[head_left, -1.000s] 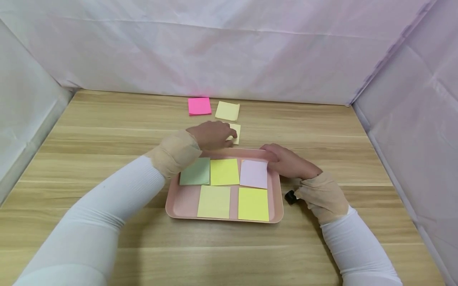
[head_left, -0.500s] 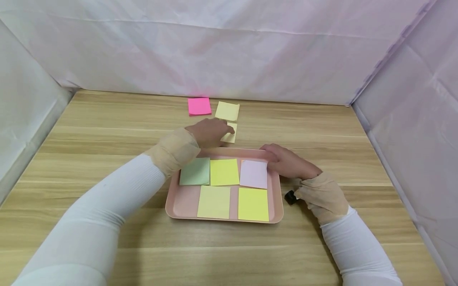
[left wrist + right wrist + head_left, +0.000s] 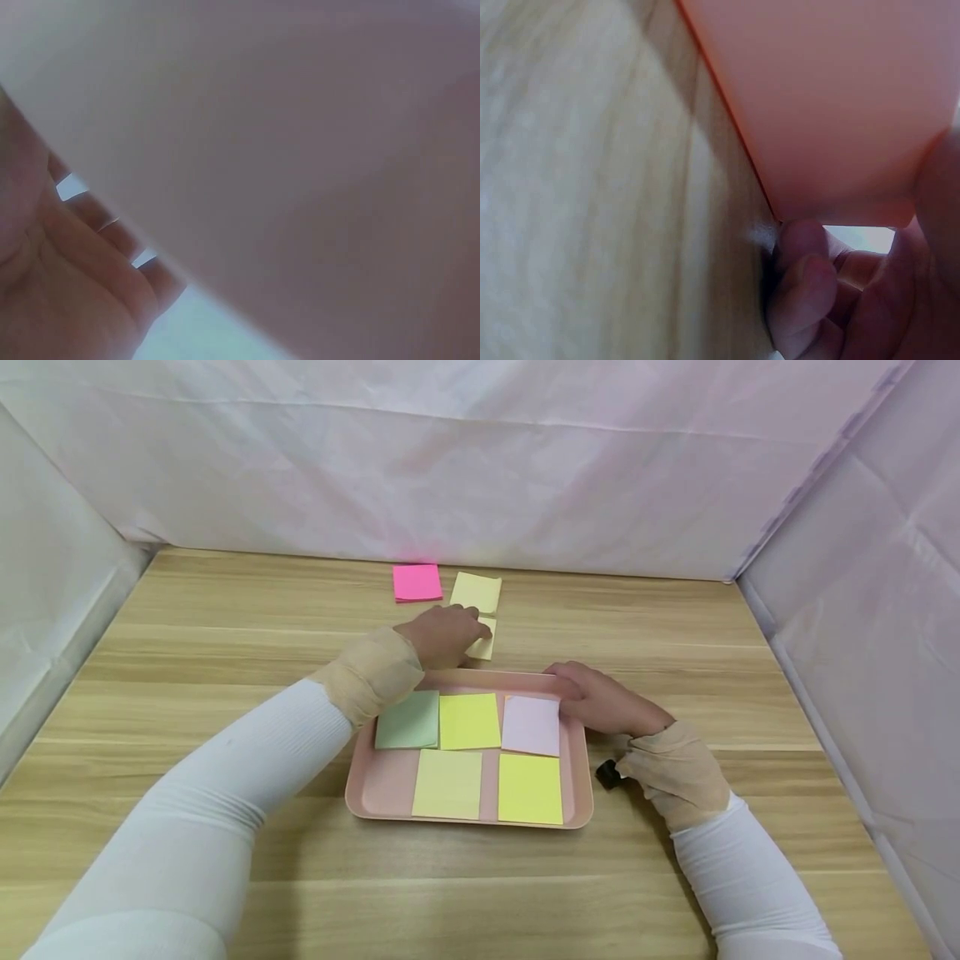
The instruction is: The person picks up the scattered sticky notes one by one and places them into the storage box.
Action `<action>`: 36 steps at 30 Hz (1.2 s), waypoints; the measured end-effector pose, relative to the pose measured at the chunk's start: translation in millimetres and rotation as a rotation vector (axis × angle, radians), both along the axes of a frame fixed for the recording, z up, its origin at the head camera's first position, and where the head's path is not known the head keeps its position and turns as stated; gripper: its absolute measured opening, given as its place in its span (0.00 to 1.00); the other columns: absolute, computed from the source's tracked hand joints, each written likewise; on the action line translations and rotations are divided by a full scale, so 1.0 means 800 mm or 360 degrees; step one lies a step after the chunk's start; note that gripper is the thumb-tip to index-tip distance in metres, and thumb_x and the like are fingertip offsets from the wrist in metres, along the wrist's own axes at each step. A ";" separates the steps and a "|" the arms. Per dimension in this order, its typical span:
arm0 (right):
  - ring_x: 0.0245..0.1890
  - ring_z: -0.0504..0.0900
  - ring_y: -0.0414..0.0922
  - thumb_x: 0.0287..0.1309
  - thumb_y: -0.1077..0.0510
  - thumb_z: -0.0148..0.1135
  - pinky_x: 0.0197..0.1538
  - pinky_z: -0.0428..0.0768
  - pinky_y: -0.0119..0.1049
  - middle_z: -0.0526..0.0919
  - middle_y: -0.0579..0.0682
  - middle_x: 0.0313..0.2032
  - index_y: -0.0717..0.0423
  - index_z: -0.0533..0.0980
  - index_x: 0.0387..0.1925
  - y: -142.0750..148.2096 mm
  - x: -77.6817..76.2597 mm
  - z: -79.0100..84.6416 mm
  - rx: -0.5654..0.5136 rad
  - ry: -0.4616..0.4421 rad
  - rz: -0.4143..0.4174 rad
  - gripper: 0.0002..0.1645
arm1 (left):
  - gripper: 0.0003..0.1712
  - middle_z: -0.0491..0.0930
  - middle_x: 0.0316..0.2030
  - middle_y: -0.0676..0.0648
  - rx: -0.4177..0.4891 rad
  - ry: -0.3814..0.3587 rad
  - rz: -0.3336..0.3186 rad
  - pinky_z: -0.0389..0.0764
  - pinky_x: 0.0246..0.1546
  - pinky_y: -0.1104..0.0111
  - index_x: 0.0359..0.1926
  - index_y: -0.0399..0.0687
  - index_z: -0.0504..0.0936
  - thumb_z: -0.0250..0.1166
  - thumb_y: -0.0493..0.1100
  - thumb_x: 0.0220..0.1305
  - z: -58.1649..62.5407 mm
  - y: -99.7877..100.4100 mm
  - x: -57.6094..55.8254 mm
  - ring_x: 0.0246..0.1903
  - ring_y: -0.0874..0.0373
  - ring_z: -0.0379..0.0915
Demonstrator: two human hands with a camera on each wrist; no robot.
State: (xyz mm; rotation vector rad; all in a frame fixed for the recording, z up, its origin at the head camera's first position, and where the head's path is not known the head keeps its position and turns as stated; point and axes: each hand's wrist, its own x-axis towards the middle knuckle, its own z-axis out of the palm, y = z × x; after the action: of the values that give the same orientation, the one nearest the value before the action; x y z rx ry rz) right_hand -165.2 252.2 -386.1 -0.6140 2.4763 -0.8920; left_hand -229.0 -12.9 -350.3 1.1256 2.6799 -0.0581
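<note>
Beyond a pink tray [image 3: 378,783], my left hand [image 3: 442,637] holds a pale yellow sticky note pad [image 3: 486,645] on the wooden table, its fingers curled about the pad and covering the left part. In the left wrist view the tray's wall fills most of the picture and hides some fingers. My right hand [image 3: 611,702] grips the tray at its far right corner; in the right wrist view curled fingers [image 3: 806,289] are at that corner. Inside the tray lie green [image 3: 408,720], bright yellow [image 3: 470,721], lilac [image 3: 531,725], pale yellow [image 3: 447,784] and another bright yellow pad [image 3: 530,789].
A hot pink sticky note pad [image 3: 417,582] and another pale yellow pad [image 3: 477,592] lie near the table's back edge. A small black object [image 3: 608,774] is beside my right wrist. White sheets [image 3: 480,468] enclose the table at the back and sides.
The pad under my left hand has shifted a little left, up against the pale yellow pad behind it, then stayed put. My right hand and the tray have hardly moved.
</note>
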 end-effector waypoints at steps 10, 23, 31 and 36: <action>0.52 0.69 0.51 0.54 0.66 0.52 0.57 0.68 0.57 0.73 0.58 0.54 0.57 0.68 0.57 -0.002 0.002 0.002 -0.0042 0.0013 0.0018 0.26 | 0.28 0.73 0.51 0.40 -0.0032 0.0026 0.0077 0.70 0.48 0.48 0.60 0.53 0.74 0.66 0.48 0.57 0.000 0.000 0.001 0.45 0.45 0.67; 0.53 0.69 0.51 0.56 0.65 0.52 0.57 0.68 0.57 0.73 0.59 0.54 0.58 0.68 0.57 -0.002 0.000 0.000 -0.0028 0.0041 0.0026 0.25 | 0.28 0.76 0.49 0.43 0.0003 -0.0076 0.0192 0.64 0.56 0.46 0.57 0.51 0.71 0.65 0.52 0.57 -0.005 -0.008 -0.005 0.49 0.43 0.65; 0.56 0.66 0.52 0.57 0.65 0.51 0.59 0.66 0.58 0.70 0.60 0.57 0.58 0.67 0.59 -0.002 0.001 0.001 -0.0013 0.0013 -0.0004 0.26 | 0.33 0.77 0.47 0.44 -0.0054 -0.0041 0.0197 0.62 0.54 0.45 0.58 0.54 0.69 0.64 0.62 0.55 -0.005 -0.012 -0.005 0.50 0.44 0.64; 0.56 0.67 0.51 0.57 0.65 0.51 0.59 0.66 0.58 0.70 0.60 0.57 0.58 0.67 0.59 -0.003 0.002 0.001 -0.0014 0.0028 -0.0002 0.26 | 0.35 0.77 0.47 0.43 -0.0052 0.0005 0.0191 0.63 0.51 0.46 0.59 0.53 0.69 0.65 0.62 0.54 -0.005 -0.012 -0.005 0.49 0.43 0.66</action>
State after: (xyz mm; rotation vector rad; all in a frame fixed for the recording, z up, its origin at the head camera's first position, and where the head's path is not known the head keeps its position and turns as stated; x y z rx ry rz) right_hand -163.8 249.8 -385.2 -0.6263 2.4898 -0.9021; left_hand -232.6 -22.7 -353.9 0.9537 2.7330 -0.0825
